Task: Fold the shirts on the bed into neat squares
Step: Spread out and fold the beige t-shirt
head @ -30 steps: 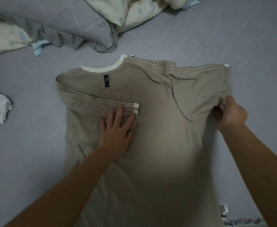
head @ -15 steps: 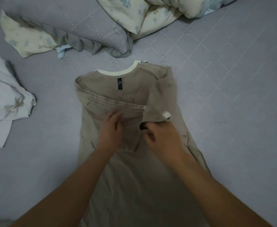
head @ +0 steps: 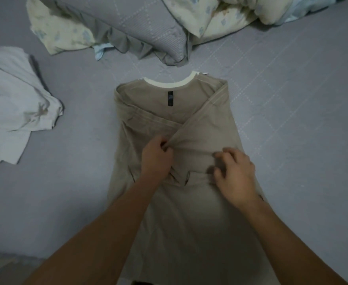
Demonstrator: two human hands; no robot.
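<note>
Beige cotton T-shirt with a cream collar [head: 169,212] lies flat at frame centre on the grey quilted bedspread [head: 292,140] — both sleeves folded inward. Left hand [head: 155,159] pinches the folded-in sleeve's edge; right hand [head: 234,173] rests on the fabric, fingers loosely curled, gripping nothing. Crumpled white shirt [head: 14,103] sits at left.

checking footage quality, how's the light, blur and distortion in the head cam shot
Head view: dim, flat light with a grey cast; soft shadow under the right hand on the tan shirt; right fingertips slightly motion-blurred; left hand fairly sharp; wide-angle stretch at the edges, forearms looming large; no glare.
</note>
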